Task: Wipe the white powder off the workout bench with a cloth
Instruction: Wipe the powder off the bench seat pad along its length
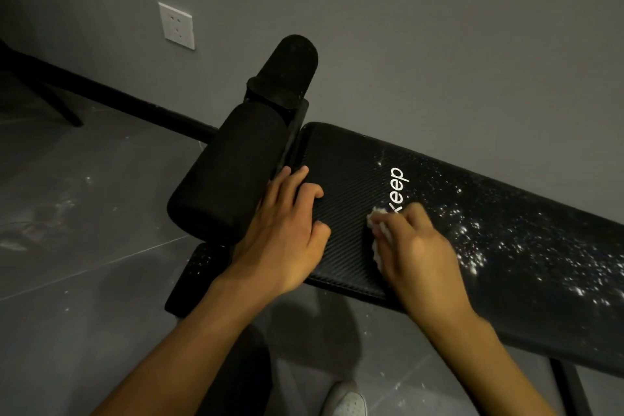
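A black workout bench (351, 159) runs from the centre to the right edge, with a white "Keep" logo on its pad. White powder (526, 246) speckles the pad to the right of the logo; the left end looks dark and clean. My right hand (418, 246) presses a crumpled white cloth (380, 230) onto the pad just below the logo. My left hand (287, 233) lies flat on the pad's left end, fingers spread, holding nothing.
Two black foam rollers (229, 172) stand at the bench's left end. A grey wall with a white socket (176, 25) is behind. Powder flecks lie on the grey tiled floor (67, 206). A white shoe (344, 402) shows at the bottom, beside a bench leg (570, 392).
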`<control>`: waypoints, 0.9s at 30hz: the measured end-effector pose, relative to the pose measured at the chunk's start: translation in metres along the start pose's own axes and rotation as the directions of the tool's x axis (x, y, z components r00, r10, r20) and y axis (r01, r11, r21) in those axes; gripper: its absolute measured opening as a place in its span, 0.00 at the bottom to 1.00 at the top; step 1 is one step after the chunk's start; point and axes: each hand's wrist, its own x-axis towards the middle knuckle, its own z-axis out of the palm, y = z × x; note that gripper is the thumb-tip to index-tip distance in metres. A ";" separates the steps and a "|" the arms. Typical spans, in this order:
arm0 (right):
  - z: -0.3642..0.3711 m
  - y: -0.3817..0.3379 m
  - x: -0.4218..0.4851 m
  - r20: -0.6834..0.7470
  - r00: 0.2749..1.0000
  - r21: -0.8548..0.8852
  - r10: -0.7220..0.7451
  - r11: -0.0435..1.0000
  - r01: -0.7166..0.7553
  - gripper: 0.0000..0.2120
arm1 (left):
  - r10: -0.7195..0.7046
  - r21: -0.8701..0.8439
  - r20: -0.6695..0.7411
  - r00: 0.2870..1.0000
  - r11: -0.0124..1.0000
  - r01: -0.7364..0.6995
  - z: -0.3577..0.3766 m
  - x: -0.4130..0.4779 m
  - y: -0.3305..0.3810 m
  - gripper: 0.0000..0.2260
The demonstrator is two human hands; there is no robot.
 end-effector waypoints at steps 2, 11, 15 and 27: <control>-0.007 -0.010 -0.022 0.050 0.996 0.052 -0.072 0.996 0.070 0.15 | 0.003 -0.001 -0.010 1.000 1.000 -0.003 0.001 0.001 -0.001 0.19; 0.011 0.015 0.047 -0.058 0.988 -0.140 0.141 0.979 -0.147 0.12 | 0.011 0.029 -0.005 1.000 1.000 -0.011 0.003 0.000 -0.003 0.19; 0.008 0.002 0.039 -0.033 0.995 -0.100 0.098 0.990 -0.100 0.12 | 0.010 0.029 -0.004 1.000 1.000 -0.009 0.003 0.000 -0.003 0.18; 0.014 0.017 0.095 -0.030 0.981 -0.175 0.190 0.966 -0.192 0.07 | 0.005 0.053 0.003 1.000 0.999 -0.005 0.005 -0.001 -0.004 0.20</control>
